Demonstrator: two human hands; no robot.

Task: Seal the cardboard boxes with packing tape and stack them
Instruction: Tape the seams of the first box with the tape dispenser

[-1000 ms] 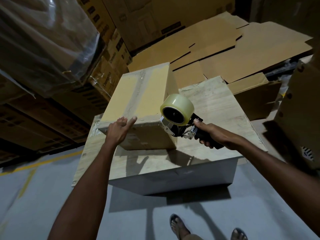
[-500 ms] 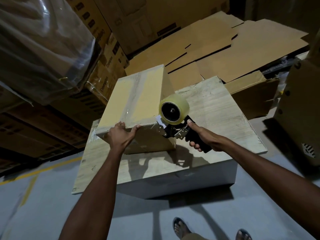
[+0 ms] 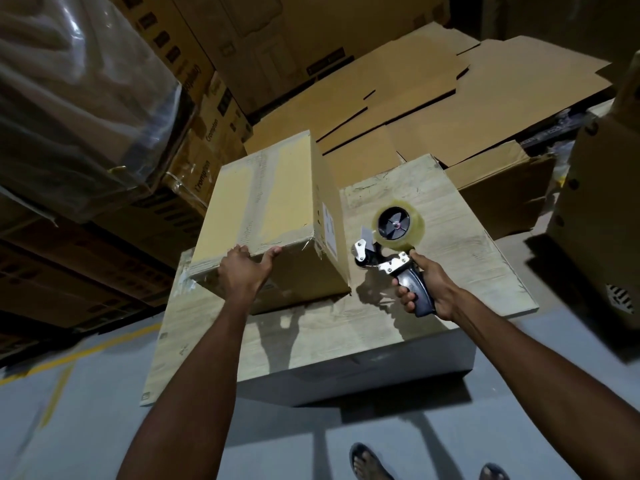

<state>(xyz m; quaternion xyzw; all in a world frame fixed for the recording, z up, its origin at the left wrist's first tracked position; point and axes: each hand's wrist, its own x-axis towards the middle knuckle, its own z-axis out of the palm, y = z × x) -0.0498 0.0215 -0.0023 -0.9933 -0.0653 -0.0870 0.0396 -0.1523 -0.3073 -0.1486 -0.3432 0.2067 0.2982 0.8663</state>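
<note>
A closed cardboard box (image 3: 273, 199) lies on the left part of a wooden worktable (image 3: 460, 237), with clear tape running along its top seam and over the near edge. My left hand (image 3: 244, 268) rests on the box's near top edge, fingers over the top and thumb spread to the right. My right hand (image 3: 427, 287) grips the dark handle of a tape dispenser (image 3: 389, 244) holding a roll of clear tape. The dispenser hangs above the table, a short way right of the box and apart from it.
Flattened cardboard sheets (image 3: 450, 95) are piled behind the table. Stacked printed cartons (image 3: 194, 109) and a plastic-wrapped load (image 3: 76, 98) stand at the left, another carton (image 3: 599, 209) at the right. Grey floor with a yellow line lies below, and my sandalled feet (image 3: 367, 462) show at the bottom.
The tape dispenser has come off the box's near right corner and moved right, away from the box. My left hand stays on the near top edge.
</note>
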